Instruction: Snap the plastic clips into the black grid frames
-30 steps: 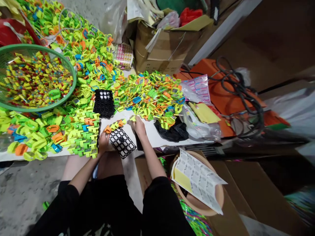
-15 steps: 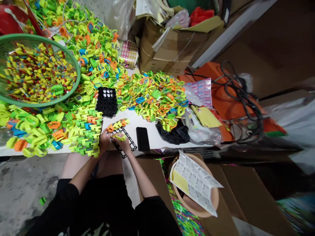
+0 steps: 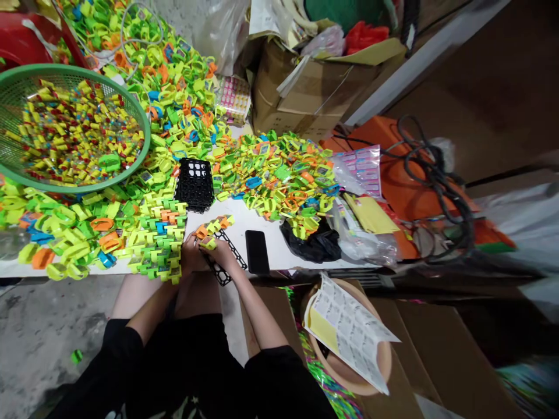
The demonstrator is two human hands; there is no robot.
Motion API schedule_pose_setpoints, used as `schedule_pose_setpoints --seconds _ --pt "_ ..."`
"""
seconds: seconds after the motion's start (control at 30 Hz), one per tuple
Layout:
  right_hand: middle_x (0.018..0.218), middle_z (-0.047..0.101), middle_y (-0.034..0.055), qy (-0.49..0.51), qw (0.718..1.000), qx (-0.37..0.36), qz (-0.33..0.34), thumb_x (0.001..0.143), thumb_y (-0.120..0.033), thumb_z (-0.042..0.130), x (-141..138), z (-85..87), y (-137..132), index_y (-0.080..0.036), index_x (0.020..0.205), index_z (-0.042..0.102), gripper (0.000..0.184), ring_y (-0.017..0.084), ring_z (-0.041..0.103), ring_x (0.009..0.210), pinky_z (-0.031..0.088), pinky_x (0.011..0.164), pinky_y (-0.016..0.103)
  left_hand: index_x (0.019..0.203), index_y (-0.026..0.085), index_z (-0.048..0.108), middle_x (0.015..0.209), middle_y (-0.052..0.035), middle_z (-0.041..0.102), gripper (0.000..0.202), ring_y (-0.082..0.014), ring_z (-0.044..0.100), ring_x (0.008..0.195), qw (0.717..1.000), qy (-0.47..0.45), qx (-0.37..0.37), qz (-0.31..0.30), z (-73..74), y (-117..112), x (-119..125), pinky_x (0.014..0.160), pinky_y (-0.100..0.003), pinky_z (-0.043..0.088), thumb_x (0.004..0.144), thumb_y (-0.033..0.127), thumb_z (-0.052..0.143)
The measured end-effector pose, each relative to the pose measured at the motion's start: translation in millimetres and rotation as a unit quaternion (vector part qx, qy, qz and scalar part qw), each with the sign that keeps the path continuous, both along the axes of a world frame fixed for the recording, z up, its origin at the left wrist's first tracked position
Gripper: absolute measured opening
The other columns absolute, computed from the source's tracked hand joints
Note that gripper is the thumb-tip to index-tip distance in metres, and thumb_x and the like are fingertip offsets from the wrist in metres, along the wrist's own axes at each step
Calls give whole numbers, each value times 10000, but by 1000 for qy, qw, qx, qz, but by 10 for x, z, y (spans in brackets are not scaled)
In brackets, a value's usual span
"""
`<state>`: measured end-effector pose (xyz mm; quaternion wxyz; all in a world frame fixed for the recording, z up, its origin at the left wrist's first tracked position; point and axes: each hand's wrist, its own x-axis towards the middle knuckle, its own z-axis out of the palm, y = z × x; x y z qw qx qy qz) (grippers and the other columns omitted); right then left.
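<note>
Pinching a yellow-green toy watch [image 3: 208, 244] in right hand [image 3: 219, 251], just over a black grid [image 3: 223, 277] at the near edge of the white surface [image 3: 238, 212]. Resting left hand [image 3: 189, 250] by the left side of the same grid; being partly hidden, cannot tell if grasping or released. Seeing a short row of yellow and orange watches [image 3: 213, 224] lining the grid's far end, with the grid's near corner overhanging the near edge. Finding a dark phone [image 3: 257, 252] lying right of the grid, close to the near edge. Noting packed rows of watches [image 3: 163, 238] just left of left hand, and a stack of black grids [image 3: 194, 185] farther from the near edge. Observing a pile of loose watches [image 3: 279, 171] spreading toward the far edge, and a green basket [image 3: 146, 139] of small yellow-and-red parts [image 3: 82, 131] standing farther left. Logging a black plastic bag [image 3: 312, 241] near the right part of the near edge, and a cardboard box [image 3: 305, 93] standing toward the far edge.
</note>
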<state>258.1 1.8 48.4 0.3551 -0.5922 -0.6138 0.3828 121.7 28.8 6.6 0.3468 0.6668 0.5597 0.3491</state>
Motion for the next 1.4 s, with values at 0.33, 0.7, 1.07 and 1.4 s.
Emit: schedule_pose_setpoints --seconds 0.33,0.7,1.07,1.4 --pt "937 738 71 10 1000 6 -1 767 -435 721 -90 110 14 -217 941 729 279 259 669 902 502 861 372 1161 174 617 1153 -109 682 346 -264 603 1169 1000 -8 -6 1 4 -10 -11 1061 -401 458 873 147 428" --pt "914 677 56 36 957 6 -288 849 -439 553 1358 266 -2 -190 1197 598 430 163 633 679 541 631 295 1387 177 420 1363 -152 513 589 -275 488 1283 992 -47 104 60 -13 -516 37 1116 -449 395 869 395 597" --pt "855 678 103 -83 872 -99 -472 904 -333 520 2449 391 334 -87 1315 558 481 161 589 530 510 592 306 1231 224 542 1230 -91 619 468 -242 595 1088 988 -114 26 104 211 -363 98 972 -417 476 803 357 678" --pt "884 690 128 -130 863 2 -488 857 -401 513 2586 163 197 -95 1055 649 389 226 662 744 533 759 369 1099 209 600 1094 -98 650 306 -252 610 1074 987 -68 130 63 78 -305 26 976 -463 478 886 429 587"
